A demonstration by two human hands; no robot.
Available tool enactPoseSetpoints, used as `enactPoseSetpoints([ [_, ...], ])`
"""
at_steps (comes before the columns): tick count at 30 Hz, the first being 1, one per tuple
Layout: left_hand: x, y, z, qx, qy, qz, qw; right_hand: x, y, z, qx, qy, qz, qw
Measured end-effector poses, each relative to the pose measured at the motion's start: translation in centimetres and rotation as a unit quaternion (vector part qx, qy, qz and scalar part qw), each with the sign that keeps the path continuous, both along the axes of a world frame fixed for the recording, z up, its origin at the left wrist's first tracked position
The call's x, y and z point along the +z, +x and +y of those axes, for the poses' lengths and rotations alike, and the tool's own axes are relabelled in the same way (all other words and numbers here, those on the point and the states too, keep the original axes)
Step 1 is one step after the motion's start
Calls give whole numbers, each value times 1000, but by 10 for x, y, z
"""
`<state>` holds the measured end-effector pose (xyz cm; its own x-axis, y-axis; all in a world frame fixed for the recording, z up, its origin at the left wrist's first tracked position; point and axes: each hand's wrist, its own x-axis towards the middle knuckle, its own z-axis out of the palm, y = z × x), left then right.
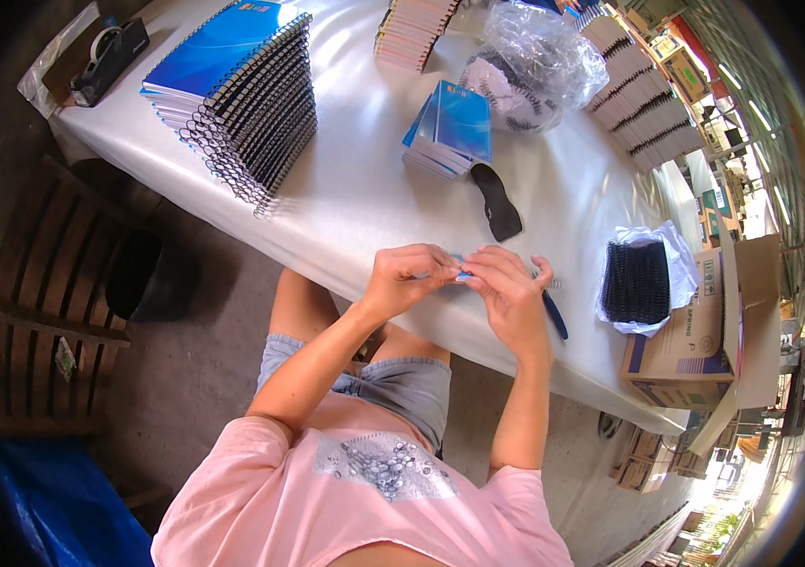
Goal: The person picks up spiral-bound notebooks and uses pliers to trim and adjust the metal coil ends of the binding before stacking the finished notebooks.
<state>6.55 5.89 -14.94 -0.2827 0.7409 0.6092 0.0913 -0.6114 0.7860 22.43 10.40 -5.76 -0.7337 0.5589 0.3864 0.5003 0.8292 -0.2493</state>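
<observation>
At the table's front edge my left hand (410, 274) and my right hand (508, 288) meet, their fingertips closed on a small blue piece (462, 268). Most of it is covered by the fingers, so its kind cannot be made out. Beside my right hand lie a dark blue, slim handle-like tool (556, 317) and a bit of wire coil (554, 282). Beyond the hands rests a black, curved, flat-looking object (497, 203). Behind it sits a short stack of blue-covered booklets (454, 123).
A tall stack of spiral-bound blue notebooks (256, 109) stands at the left, near a black tape dispenser (111, 61). At the right are black binding coils (636, 282) in white wrapping and an open cardboard box (681, 354). Clear plastic bags (544, 57) lie farther back.
</observation>
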Motion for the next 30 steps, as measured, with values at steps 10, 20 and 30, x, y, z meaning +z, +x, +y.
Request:
enactPoseSetpoints([
  [10, -3, 1, 1, 6, 81, 41, 996, -15, 16, -3, -21, 19, 66, 997],
  [20, -2, -1, -1, 10, -1, -13, 1000, -8, -2, -8, 1, -14, 68, 998],
  [30, -3, -3, -3, -11, -50, -29, 998, -17, -4, -1, 2, -62, 110, 992],
])
